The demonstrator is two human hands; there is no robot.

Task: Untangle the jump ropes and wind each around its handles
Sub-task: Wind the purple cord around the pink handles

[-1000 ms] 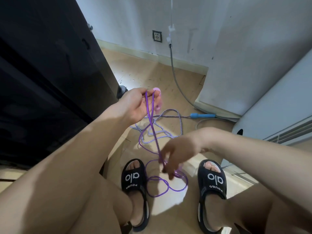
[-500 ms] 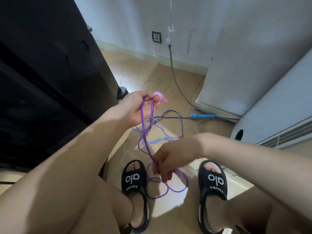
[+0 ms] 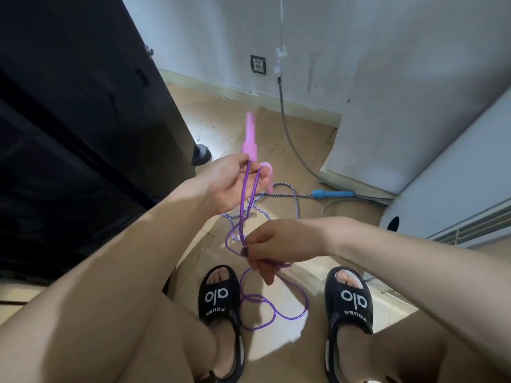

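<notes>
My left hand [image 3: 231, 183] grips two pink handles [image 3: 250, 139] of a purple jump rope [image 3: 273, 308]; one handle sticks up and away, blurred, the other curls by my fingers. Two purple strands run down from that hand to my right hand [image 3: 272, 246], which pinches them above the floor. The remaining purple rope lies in loose loops between my feet. A second rope, white-and-blue striped [image 3: 293, 193], lies on the floor beyond my hands, with its blue handle [image 3: 331, 193] pointing right. Its other handle is hidden.
A black cabinet [image 3: 83, 120] stands close on the left. A white appliance [image 3: 453, 172] with a vent fills the right. A grey cable [image 3: 290, 139] runs from the wall down to the floor. My feet wear black sandals [image 3: 219, 302].
My left hand has turned so one pink handle now sticks upward. My right hand has risen along the purple strands, lifting more rope off the floor.
</notes>
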